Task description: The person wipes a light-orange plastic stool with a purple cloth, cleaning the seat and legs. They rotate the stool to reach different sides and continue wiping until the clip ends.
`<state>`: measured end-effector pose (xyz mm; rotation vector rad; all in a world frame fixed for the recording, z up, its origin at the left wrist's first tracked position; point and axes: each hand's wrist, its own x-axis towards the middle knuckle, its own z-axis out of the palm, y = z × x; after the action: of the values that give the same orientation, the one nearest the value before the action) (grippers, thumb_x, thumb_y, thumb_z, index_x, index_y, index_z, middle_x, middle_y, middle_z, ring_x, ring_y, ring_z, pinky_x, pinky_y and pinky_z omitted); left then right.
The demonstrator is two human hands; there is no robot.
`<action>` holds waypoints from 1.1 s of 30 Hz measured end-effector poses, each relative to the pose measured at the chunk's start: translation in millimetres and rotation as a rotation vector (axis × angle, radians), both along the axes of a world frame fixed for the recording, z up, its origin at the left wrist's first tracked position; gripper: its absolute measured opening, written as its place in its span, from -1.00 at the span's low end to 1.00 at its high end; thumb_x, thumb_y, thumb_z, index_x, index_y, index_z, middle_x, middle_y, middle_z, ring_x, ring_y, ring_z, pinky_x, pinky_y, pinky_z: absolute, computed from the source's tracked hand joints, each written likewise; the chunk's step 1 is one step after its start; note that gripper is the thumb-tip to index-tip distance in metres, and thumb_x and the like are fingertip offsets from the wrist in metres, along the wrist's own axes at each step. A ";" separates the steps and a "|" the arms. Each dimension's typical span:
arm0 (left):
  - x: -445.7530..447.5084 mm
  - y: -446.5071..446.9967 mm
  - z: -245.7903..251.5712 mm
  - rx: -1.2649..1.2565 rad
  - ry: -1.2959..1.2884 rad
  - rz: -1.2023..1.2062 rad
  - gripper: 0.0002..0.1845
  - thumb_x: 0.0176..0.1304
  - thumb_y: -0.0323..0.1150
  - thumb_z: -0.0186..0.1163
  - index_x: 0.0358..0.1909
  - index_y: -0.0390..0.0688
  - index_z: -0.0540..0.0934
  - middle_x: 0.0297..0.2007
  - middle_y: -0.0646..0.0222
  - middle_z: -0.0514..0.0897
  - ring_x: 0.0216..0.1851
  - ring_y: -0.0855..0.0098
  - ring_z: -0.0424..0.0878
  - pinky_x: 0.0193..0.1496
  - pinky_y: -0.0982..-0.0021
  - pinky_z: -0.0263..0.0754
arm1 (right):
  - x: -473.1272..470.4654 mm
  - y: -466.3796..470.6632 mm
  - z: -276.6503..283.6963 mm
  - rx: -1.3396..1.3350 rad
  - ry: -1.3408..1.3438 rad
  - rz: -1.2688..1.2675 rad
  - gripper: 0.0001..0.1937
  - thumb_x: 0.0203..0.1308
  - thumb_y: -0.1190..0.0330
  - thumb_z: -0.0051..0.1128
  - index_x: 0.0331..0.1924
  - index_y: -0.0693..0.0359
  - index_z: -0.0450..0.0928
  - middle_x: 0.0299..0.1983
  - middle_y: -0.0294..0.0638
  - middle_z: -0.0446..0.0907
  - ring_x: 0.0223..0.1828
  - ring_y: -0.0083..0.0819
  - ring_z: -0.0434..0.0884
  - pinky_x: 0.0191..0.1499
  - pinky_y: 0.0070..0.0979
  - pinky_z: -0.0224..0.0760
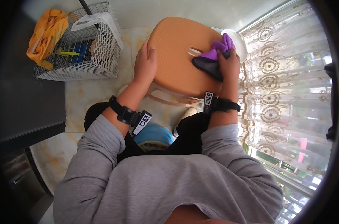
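An orange plastic stool (175, 56) with a textured seat and a slot-shaped hole stands before me. My left hand (146, 63) grips the left edge of its seat, thumb on top and fingers down the side. In my right hand (229, 64) is a purple and dark grey cloth (208, 63), bunched at the top. The cloth's lower part hangs against the right side of the seat, close to the slot. Part of the stool's legs and lower frame is hidden under the seat.
A white wire basket (102, 56) at the left holds a blue item (80, 53); an orange cloth (47, 36) drapes over its rim. A round white object (236, 44) is behind the stool. A lace curtain (273, 92) borders the right. Something blue (154, 134) shows between my legs.
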<state>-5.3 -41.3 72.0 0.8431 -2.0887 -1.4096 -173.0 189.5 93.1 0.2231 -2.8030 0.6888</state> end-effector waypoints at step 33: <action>-11.1 -35.2 -11.5 -0.140 0.056 0.039 -0.41 0.47 -0.01 -0.16 0.13 -0.37 0.50 0.27 -0.11 0.42 0.31 -0.12 0.31 0.34 0.10 0.22 | 113.2 -66.6 7.8 -0.095 0.035 0.976 -0.32 -0.13 0.17 0.46 0.20 0.02 0.51 0.28 -0.23 0.46 0.37 -0.13 0.35 0.37 -0.14 0.19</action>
<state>-16.4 -76.5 60.5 0.7757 -2.0895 -1.2366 -59.9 122.9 100.9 1.6030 -2.4823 0.9587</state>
